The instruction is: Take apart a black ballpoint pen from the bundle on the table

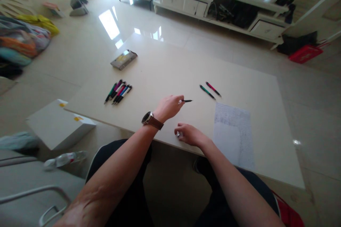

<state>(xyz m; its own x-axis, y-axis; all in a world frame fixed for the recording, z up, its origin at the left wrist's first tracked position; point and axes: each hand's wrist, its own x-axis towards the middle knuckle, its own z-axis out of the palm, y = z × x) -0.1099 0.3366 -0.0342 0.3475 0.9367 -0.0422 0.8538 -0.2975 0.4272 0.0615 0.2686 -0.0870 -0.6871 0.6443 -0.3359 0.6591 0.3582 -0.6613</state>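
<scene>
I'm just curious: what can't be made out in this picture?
In the head view:
Held pen: barrel mostly hidden by the left hand.
Shiny thing at the right hand: too small, blurred.
Paper: lines too small to read.
Flat box: markings blurred.

Clock positions are read from the centre of view. Tabletop [170,60]: plain cream. Pen cluster [120,93] at 9 o'clock: barrels green, purple, white, pinkish red and blue, with black grips. Case [124,59] at 10: silver-grey, with a yellow patch. Loose pens at 3: green pen [207,92] and pinkish-red pen [213,89], both with black ends. Held pen [188,101], close in at 3: visible part black. Paper [234,115] at 4: white, patterned with close bluish-grey rows, plain toward its own 7. Watch [147,117] at 8: dark dial, silver rim, brown strap. Box [60,124] between 8 and 9: white, orange-yellow tabs.
</scene>
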